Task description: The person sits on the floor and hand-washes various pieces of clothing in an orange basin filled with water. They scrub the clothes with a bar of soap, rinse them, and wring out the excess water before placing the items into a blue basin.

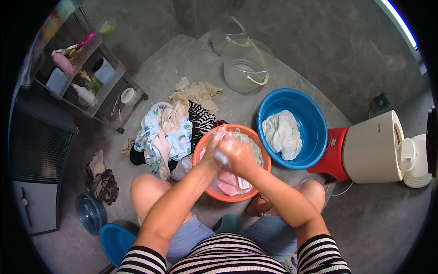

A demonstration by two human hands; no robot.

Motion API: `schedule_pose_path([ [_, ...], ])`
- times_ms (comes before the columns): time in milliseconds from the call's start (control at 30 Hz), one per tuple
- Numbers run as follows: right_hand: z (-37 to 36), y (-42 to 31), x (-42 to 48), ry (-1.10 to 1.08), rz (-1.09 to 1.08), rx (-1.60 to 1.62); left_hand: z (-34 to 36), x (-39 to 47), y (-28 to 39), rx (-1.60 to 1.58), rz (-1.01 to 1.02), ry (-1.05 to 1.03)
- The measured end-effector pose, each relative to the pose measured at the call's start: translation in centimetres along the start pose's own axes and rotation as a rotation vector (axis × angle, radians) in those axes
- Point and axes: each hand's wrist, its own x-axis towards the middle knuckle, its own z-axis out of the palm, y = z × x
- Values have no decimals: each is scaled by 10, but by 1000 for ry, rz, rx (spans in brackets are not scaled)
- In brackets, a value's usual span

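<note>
My left hand (213, 150) and my right hand (237, 152) are pressed together above an orange plastic basin (267, 167). Both are closed on a wet, soapy cloth (221, 158), pale with a pink part showing above the fingers; motion blurs them. Pink cloth (228, 184) and off-white cloth (256, 149) lie in the basin beneath. To its right a blue plastic basin (320, 137) holds a crumpled white garment (283, 133).
A pile of clothes (167, 133) lies left of the orange basin. Clear buckets (241, 80) stand behind. A beige and red appliance (371, 149) is at the right, a wheeled shelf rack (119, 73) at upper left. More basins (114, 239) sit at lower left.
</note>
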Motion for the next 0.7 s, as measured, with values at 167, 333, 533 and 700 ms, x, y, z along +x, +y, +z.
schedule_pose_path([
  [167, -15, 43, 9, 77, 594, 248, 44, -7, -11, 274, 79, 138],
  [333, -17, -3, 11, 136, 194, 166, 71, -9, -6, 358, 227, 358],
  [533, -9, -23, 5, -61, 63, -45, 24, 1, 3, 264, 131, 317],
  [700, -16, 20, 9, -71, 539, 248, 50, -8, -6, 423, 149, 397],
])
